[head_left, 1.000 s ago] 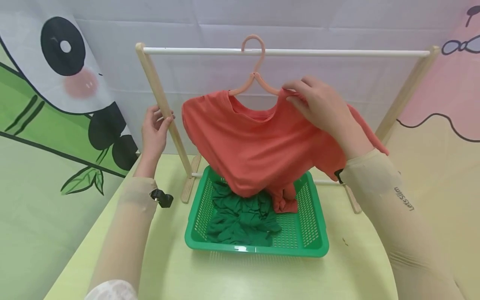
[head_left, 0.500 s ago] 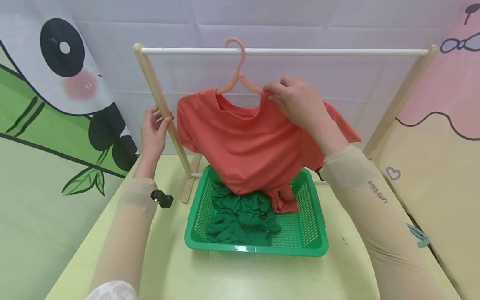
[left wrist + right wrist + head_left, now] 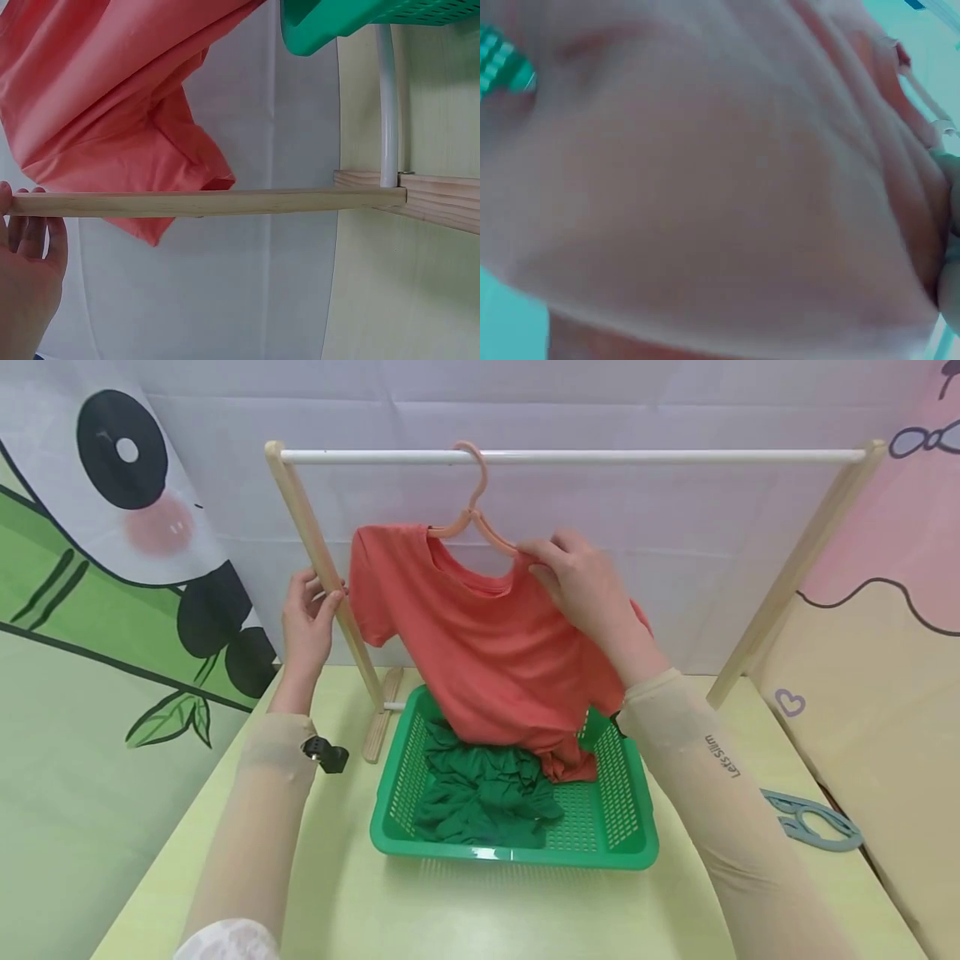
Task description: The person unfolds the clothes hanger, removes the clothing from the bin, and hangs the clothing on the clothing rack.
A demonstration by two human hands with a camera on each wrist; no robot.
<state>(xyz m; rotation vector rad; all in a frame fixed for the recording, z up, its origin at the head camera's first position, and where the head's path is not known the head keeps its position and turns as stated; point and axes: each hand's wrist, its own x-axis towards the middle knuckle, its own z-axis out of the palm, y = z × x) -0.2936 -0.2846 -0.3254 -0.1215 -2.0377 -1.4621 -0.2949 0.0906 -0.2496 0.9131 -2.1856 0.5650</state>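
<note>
coral-red shirt (image 3: pixel 480 643) suspended on a peach hanger (image 3: pixel 471 512), the hook passing over the white rail (image 3: pixel 637 457) of a wooden rack. the right hand (image 3: pixel 581 583) pinches the shirt at its shoulder, beside the neckline, next to the hanger's arm. the left hand (image 3: pixel 307 622) grips the rack's left post (image 3: pixel 318 552). the shirt's gathered lower part hangs into a green basket (image 3: pixel 517 857), near crumpled dark-green cloth (image 3: pixel 483 797). the basket stands on a pale table (image 3: pixel 465 914). blurred fabric fills most of the right wrist view.
</note>
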